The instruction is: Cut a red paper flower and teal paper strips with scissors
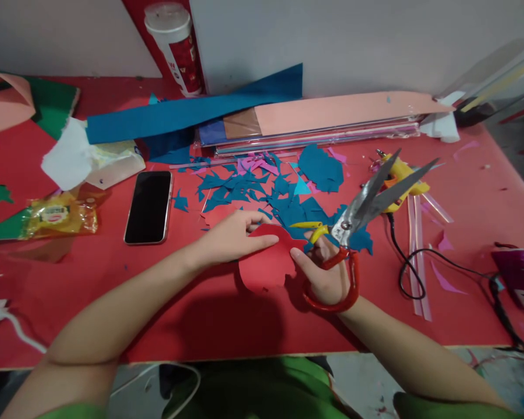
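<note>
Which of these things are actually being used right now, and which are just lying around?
In use: red paper piece held by left hand; scissors in right hand.
Lying about: phone, glue gun, blue paper scraps, cup, snack packet.

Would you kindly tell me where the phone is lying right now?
In the head view, the phone lies face up left of centre on the red table, between the snack packet and blue scraps.

Cup (174, 43) top cut by upper edge, purple box (521, 279) cropped at right, snack packet (59, 216) label unreadable
</note>
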